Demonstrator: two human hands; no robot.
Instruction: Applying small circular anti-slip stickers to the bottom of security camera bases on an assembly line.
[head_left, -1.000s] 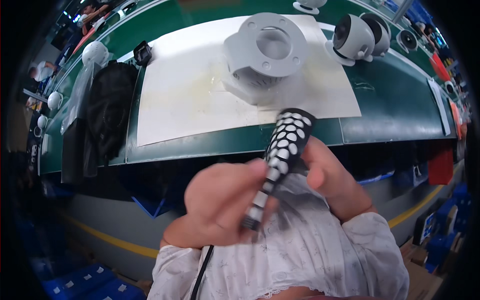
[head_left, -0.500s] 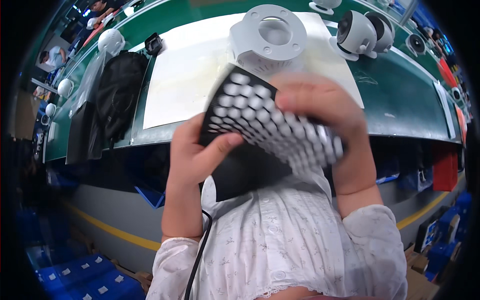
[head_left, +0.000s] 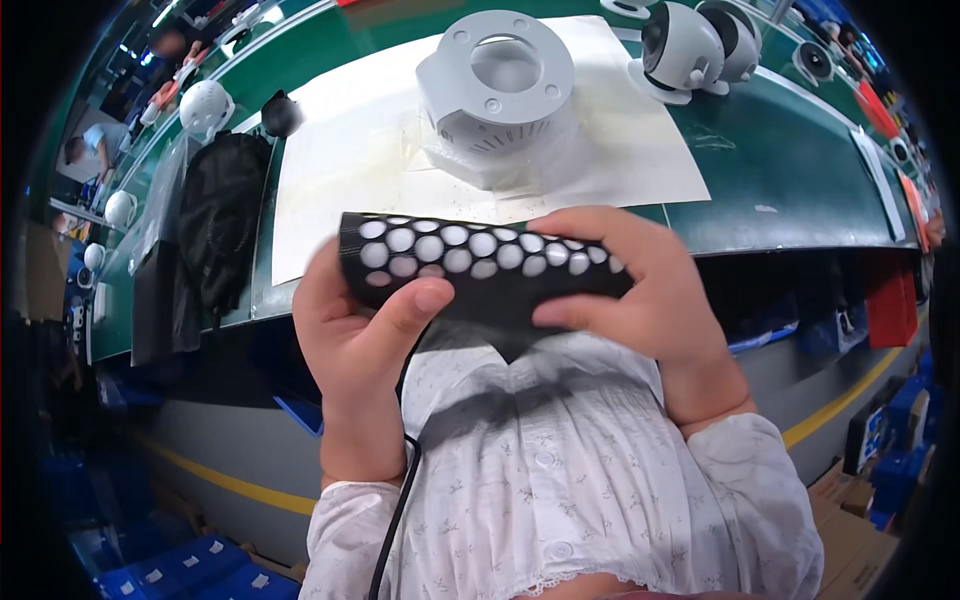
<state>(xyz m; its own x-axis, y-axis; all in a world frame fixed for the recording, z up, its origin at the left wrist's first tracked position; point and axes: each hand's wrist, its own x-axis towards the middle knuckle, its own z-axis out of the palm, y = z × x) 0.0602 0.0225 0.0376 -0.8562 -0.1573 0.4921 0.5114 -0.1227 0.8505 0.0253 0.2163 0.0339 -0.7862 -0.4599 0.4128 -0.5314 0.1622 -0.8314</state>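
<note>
A dotted black sheet (head_left: 457, 258) is being held and bent between two bare hands, in front of the body; the step in hand looks to be handling and shaping this one piece. Judging by the hold, a next move calls for both sets of fingers to travel together with an even pinch, since the piece seems thin and pliable and could spring or crease if one side slackened.

The sheet's long axis, as it is held, runs crosswise from the left fingers to the right fingers, dipping slightly toward the right. Its squared left end points out to the left, just above the left thumb (head_left: 425, 297). The white-dotted face curves up and away, and plain black shows below, between the two thumbs.

The left hand (head_left: 350, 345) is clamped on the left end, thumb in front; its other fingers are mostly hidden behind. The right hand (head_left: 655, 285) pinches the right end, fingers over the top edge, thumb underneath on the black part.

Beyond the fingers, apart from them, a grey ring-topped fixture (head_left: 495, 120) stands on white paper (head_left: 340, 180) over the green tabletop (head_left: 790, 190).
</note>
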